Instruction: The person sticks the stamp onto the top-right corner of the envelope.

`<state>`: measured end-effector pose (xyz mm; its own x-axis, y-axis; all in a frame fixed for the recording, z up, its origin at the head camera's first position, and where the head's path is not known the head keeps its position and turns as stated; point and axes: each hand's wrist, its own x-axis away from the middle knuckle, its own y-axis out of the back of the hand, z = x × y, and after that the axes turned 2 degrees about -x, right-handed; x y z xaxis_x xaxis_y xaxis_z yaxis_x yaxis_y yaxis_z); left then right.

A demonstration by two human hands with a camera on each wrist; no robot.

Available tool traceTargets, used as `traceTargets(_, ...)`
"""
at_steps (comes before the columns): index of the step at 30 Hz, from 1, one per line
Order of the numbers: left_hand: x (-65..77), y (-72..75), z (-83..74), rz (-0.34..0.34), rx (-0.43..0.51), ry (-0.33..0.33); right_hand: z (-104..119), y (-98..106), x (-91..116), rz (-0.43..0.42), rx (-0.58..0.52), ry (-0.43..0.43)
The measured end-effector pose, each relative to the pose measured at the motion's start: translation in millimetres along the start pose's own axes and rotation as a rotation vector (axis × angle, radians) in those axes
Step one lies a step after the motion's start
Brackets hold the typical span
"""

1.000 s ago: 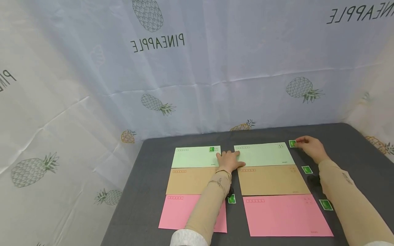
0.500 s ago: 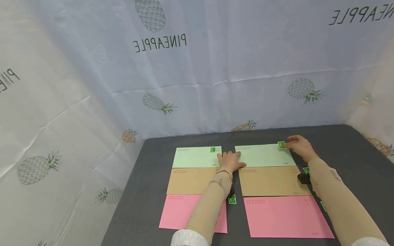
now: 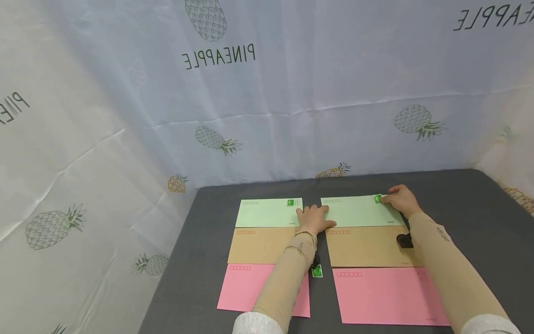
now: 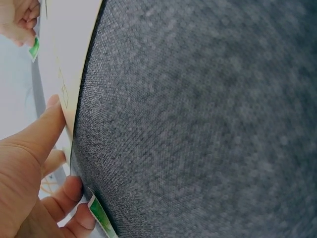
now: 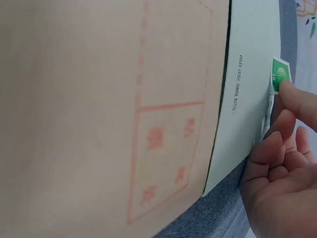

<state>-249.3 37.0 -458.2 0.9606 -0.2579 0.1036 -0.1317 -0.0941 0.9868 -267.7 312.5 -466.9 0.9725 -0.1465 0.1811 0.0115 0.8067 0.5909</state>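
At the upper right corner of the right-hand pale green envelope (image 3: 354,211), my right hand (image 3: 402,199) pinches a small green postage stamp (image 3: 377,198) between thumb and finger. The right wrist view shows the stamp (image 5: 280,68) close over the envelope (image 5: 247,89), with the other fingers curled. My left hand (image 3: 314,219) spreads its fingers across the gap between the two pale green envelopes. Its thumb (image 4: 47,121) rests at the right-hand envelope's left edge. Another green stamp (image 3: 290,202) lies at the top right of the left-hand pale green envelope (image 3: 264,213).
Below the green envelopes lie two tan envelopes (image 3: 367,250) and two pink envelopes (image 3: 379,297), partly covered by my sleeves. A loose green stamp (image 3: 317,271) lies on the dark grey table (image 3: 183,278) beside my left forearm. A pineapple-print curtain (image 3: 275,93) hangs behind.
My right hand has carried the stamp left from the table onto the envelope's corner. The right forearm now hides the loose stamps at right. My left hand has stayed in place.
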Motion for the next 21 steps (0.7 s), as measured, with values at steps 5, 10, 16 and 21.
traceTargets(5,-1.5,-1.3,0.1,0.002,-0.001,0.002,0.5,-1.7,-1.2,-0.014,0.018,-0.012)
traceTargets(10,-0.8,-0.5,-0.5,0.004,-0.007,0.002,2.3,-2.8,-0.2,-0.025,0.026,-0.020)
traceTargets(16,-0.4,0.3,-0.2,0.002,-0.001,-0.001,3.8,-3.8,-1.7,-0.041,0.060,-0.016)
traceTargets(21,-1.7,-1.7,0.3,0.008,0.000,0.001,3.6,-4.6,-2.0,-0.006,0.076,0.001)
